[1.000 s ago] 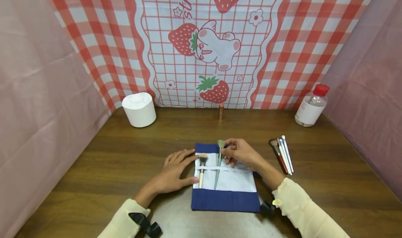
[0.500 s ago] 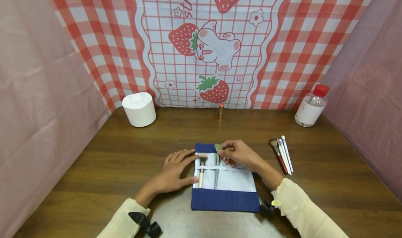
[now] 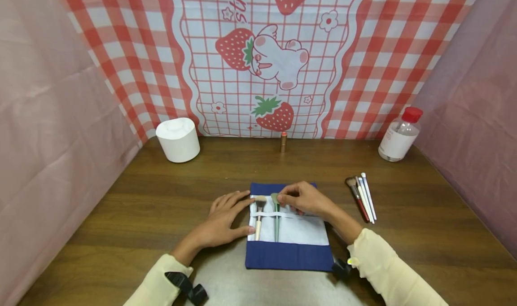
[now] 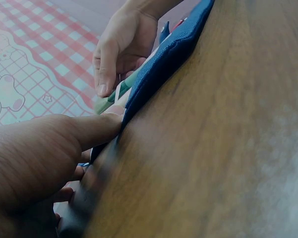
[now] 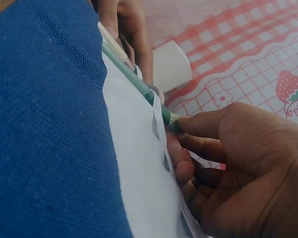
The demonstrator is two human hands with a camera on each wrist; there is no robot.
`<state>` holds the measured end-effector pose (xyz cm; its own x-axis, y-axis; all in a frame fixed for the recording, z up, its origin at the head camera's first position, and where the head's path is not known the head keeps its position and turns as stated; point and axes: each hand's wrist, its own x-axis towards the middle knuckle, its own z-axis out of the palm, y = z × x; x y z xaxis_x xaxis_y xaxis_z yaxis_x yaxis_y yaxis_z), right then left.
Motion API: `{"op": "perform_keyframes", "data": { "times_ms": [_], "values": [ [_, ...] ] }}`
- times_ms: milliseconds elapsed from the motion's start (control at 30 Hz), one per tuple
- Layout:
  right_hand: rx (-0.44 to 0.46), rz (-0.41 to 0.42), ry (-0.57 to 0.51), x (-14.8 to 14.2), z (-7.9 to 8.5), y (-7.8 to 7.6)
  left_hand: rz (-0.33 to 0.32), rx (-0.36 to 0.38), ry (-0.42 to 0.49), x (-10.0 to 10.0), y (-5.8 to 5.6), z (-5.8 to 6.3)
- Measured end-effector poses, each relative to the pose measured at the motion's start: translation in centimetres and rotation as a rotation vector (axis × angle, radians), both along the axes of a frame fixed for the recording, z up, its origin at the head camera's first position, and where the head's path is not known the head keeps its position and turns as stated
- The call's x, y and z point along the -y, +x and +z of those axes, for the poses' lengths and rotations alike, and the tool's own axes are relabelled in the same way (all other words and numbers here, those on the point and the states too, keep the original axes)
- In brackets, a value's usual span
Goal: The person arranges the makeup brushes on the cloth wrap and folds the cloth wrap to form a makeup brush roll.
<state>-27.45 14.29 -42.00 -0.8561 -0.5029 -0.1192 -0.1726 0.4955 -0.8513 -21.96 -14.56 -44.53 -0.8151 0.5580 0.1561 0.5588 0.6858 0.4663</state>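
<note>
A navy and white fabric brush roll point(image 3: 288, 257) lies unrolled on the table. My left hand point(image 3: 224, 225) rests along its left edge, fingers spread and thumb on the border. Next to that thumb, a makeup brush with a cream handle point(image 3: 258, 227) sits under the white elastic band point(image 3: 287, 215). To its right a green makeup brush point(image 3: 277, 227) runs under the same band. My right hand point(image 3: 308, 201) pinches this green brush close to its bristles. In the right wrist view, thumb and fingertip meet at the head end of the green handle point(image 5: 126, 69).
Several loose makeup brushes point(image 3: 361, 199) lie right of the roll. Toward the back stand a white container point(image 3: 178, 141), a copper-coloured lipstick point(image 3: 283, 142) and a red-capped bottle point(image 3: 400, 137). A strawberry-print cloth point(image 3: 278, 68) hangs behind the table.
My right hand has moved left and slightly toward me with the green brush, which has gone from slanted to nearly straight and lower in the roll. The left hand has stayed put.
</note>
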Motion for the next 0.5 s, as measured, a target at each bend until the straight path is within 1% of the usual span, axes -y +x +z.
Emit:
{"op": "perform_keyframes", "data": {
  "times_ms": [133, 267, 333, 433, 500],
  "values": [
    [-0.026, 0.010, 0.031, -0.1, 0.4, 0.1, 0.004, 0.009, -0.002, 0.1, 0.0, 0.0],
    [-0.152, 0.001, 0.107, -0.5, 1.2, 0.3, 0.002, 0.000, 0.003, 0.1, 0.0, -0.2],
    [-0.218, -0.025, 0.142, -1.1, 1.9, 0.3, 0.001, -0.001, 0.003, 0.0, 0.0, -0.2],
    [-0.293, -0.082, 0.176, -2.5, 3.3, 0.2, -0.002, -0.002, 0.002, 0.1, 0.0, -0.2],
    [-0.376, -0.129, 0.230, -3.9, 4.1, 0.1, -0.004, -0.007, 0.002, 0.1, -0.1, -0.2]
  ]
}}
